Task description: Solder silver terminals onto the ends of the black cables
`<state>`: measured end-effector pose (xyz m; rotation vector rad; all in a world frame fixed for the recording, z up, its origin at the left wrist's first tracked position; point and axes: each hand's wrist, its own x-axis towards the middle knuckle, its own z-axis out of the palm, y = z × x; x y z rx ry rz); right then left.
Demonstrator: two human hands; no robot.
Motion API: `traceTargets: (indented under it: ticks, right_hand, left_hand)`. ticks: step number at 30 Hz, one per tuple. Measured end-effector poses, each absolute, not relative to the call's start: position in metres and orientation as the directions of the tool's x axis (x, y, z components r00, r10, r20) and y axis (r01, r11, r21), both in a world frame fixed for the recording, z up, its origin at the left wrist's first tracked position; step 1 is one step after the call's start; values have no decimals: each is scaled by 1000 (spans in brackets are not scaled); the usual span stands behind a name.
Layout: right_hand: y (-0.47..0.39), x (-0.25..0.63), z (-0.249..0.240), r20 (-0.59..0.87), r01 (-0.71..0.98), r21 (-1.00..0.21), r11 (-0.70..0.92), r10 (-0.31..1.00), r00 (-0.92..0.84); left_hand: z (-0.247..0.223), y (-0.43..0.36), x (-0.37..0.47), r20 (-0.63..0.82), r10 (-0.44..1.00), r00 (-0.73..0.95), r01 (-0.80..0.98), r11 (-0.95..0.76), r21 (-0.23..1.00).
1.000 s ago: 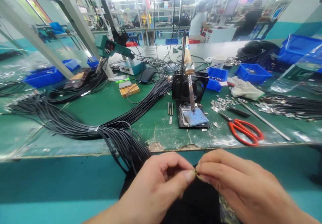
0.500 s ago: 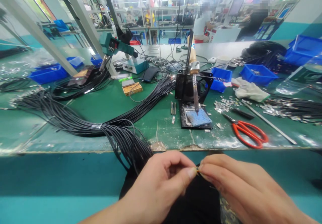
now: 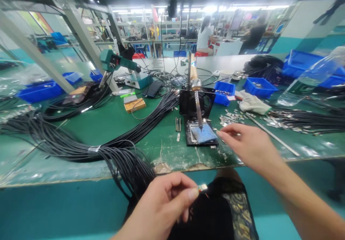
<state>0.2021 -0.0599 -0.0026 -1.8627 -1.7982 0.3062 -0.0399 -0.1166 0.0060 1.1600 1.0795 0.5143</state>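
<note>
My left hand is in front of the bench edge, its thumb and forefinger closed on a small metal connector. A bit of coloured wire shows at the fingertips. Over the bench, to the right of the blue sponge, my right hand has its thumb and forefinger brought together. Whatever may be between them is too small to make out. A soldering iron leans in its stand with its tip down at the sponge. The red-handled cutters are hidden behind my right hand and forearm.
A thick bundle of black cables crosses the bench and hangs over its front edge. Several small metal pieces lie scattered near a white glove. Blue bins, a plastic bottle and a long metal strip are on the right.
My hands have parted. The right one has moved forward and right onto the bench beside the sponge, while the left stays low with the connector now showing. The view has shifted right.
</note>
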Motion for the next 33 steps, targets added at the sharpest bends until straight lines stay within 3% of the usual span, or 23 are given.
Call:
traceTargets:
  ticks: [6, 10, 21, 26, 33]
  right_hand:
    - [-15, 194, -4, -33, 884, -460, -80, 997, 72]
    - [-13, 189, -9, -111, 857, -504, -104, 992, 54]
    - [-68, 191, -7, -50, 484, -873, -55, 998, 24]
    - [-67, 168, -19, -34, 372, -927, -51, 998, 51]
    - [-75, 165, -22, -11, 338, -940, -39, 997, 83]
  left_hand:
    - [0, -115, -43, -411, 811, 417, 85, 416, 906]
    - [-1, -111, -47, -394, 804, 446, 57, 413, 909]
    - [0, -84, -47, -331, 789, 518, -105, 443, 890]
    - [0, -74, -41, -320, 822, 470, -87, 404, 910]
    - [11, -84, -43, -305, 830, 467, 5, 343, 939]
